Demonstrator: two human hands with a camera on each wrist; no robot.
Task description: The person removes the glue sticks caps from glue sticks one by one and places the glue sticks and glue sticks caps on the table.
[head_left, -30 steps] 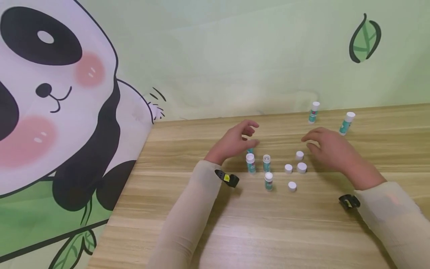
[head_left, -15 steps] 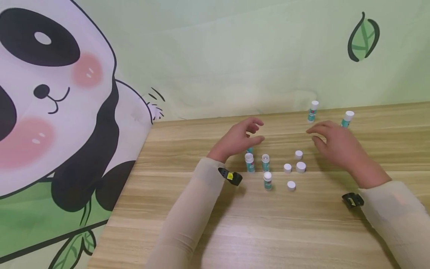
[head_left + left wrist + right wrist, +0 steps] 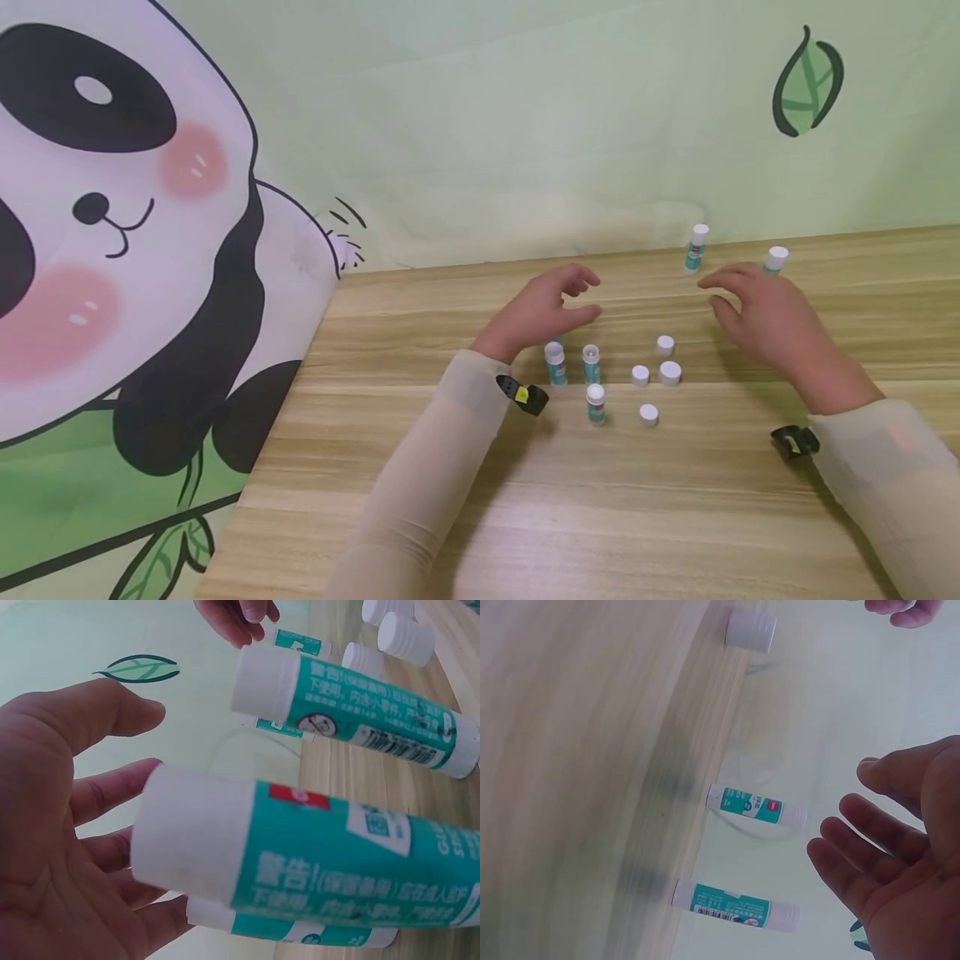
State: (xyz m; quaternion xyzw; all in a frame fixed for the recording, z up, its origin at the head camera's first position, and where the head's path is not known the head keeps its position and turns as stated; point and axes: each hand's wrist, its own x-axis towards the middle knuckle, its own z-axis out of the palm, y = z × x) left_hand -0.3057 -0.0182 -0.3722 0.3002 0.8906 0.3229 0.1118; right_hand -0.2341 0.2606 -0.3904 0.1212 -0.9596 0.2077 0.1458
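Note:
Over the uncapped glue sticks hovers my left hand (image 3: 542, 310), fingers relaxed and nothing held. Beneath it stand an uncapped glue stick (image 3: 555, 364), a second one (image 3: 592, 365) and a nearer one (image 3: 596, 405), all upright with teal labels; another is mostly hidden under the hand. In the left wrist view a glue stick (image 3: 300, 847) looms close beside the palm. My right hand (image 3: 772, 321) hangs loosely above the table, holding nothing. Just behind it are a capped glue stick (image 3: 776, 260), partly covered, and another capped glue stick (image 3: 696, 248).
Several loose white caps lie between the hands, among them a front cap (image 3: 648, 414), a larger cap (image 3: 670, 373) and a back cap (image 3: 665, 344). The wood-grain table (image 3: 637, 508) meets a green wall covering (image 3: 525, 150) with a panda picture at its back edge.
Both hands have drifted slightly to the right, the right one also a little away from the caps, now covering more of the rightmost capped glue stick. The sticks and caps stay put.

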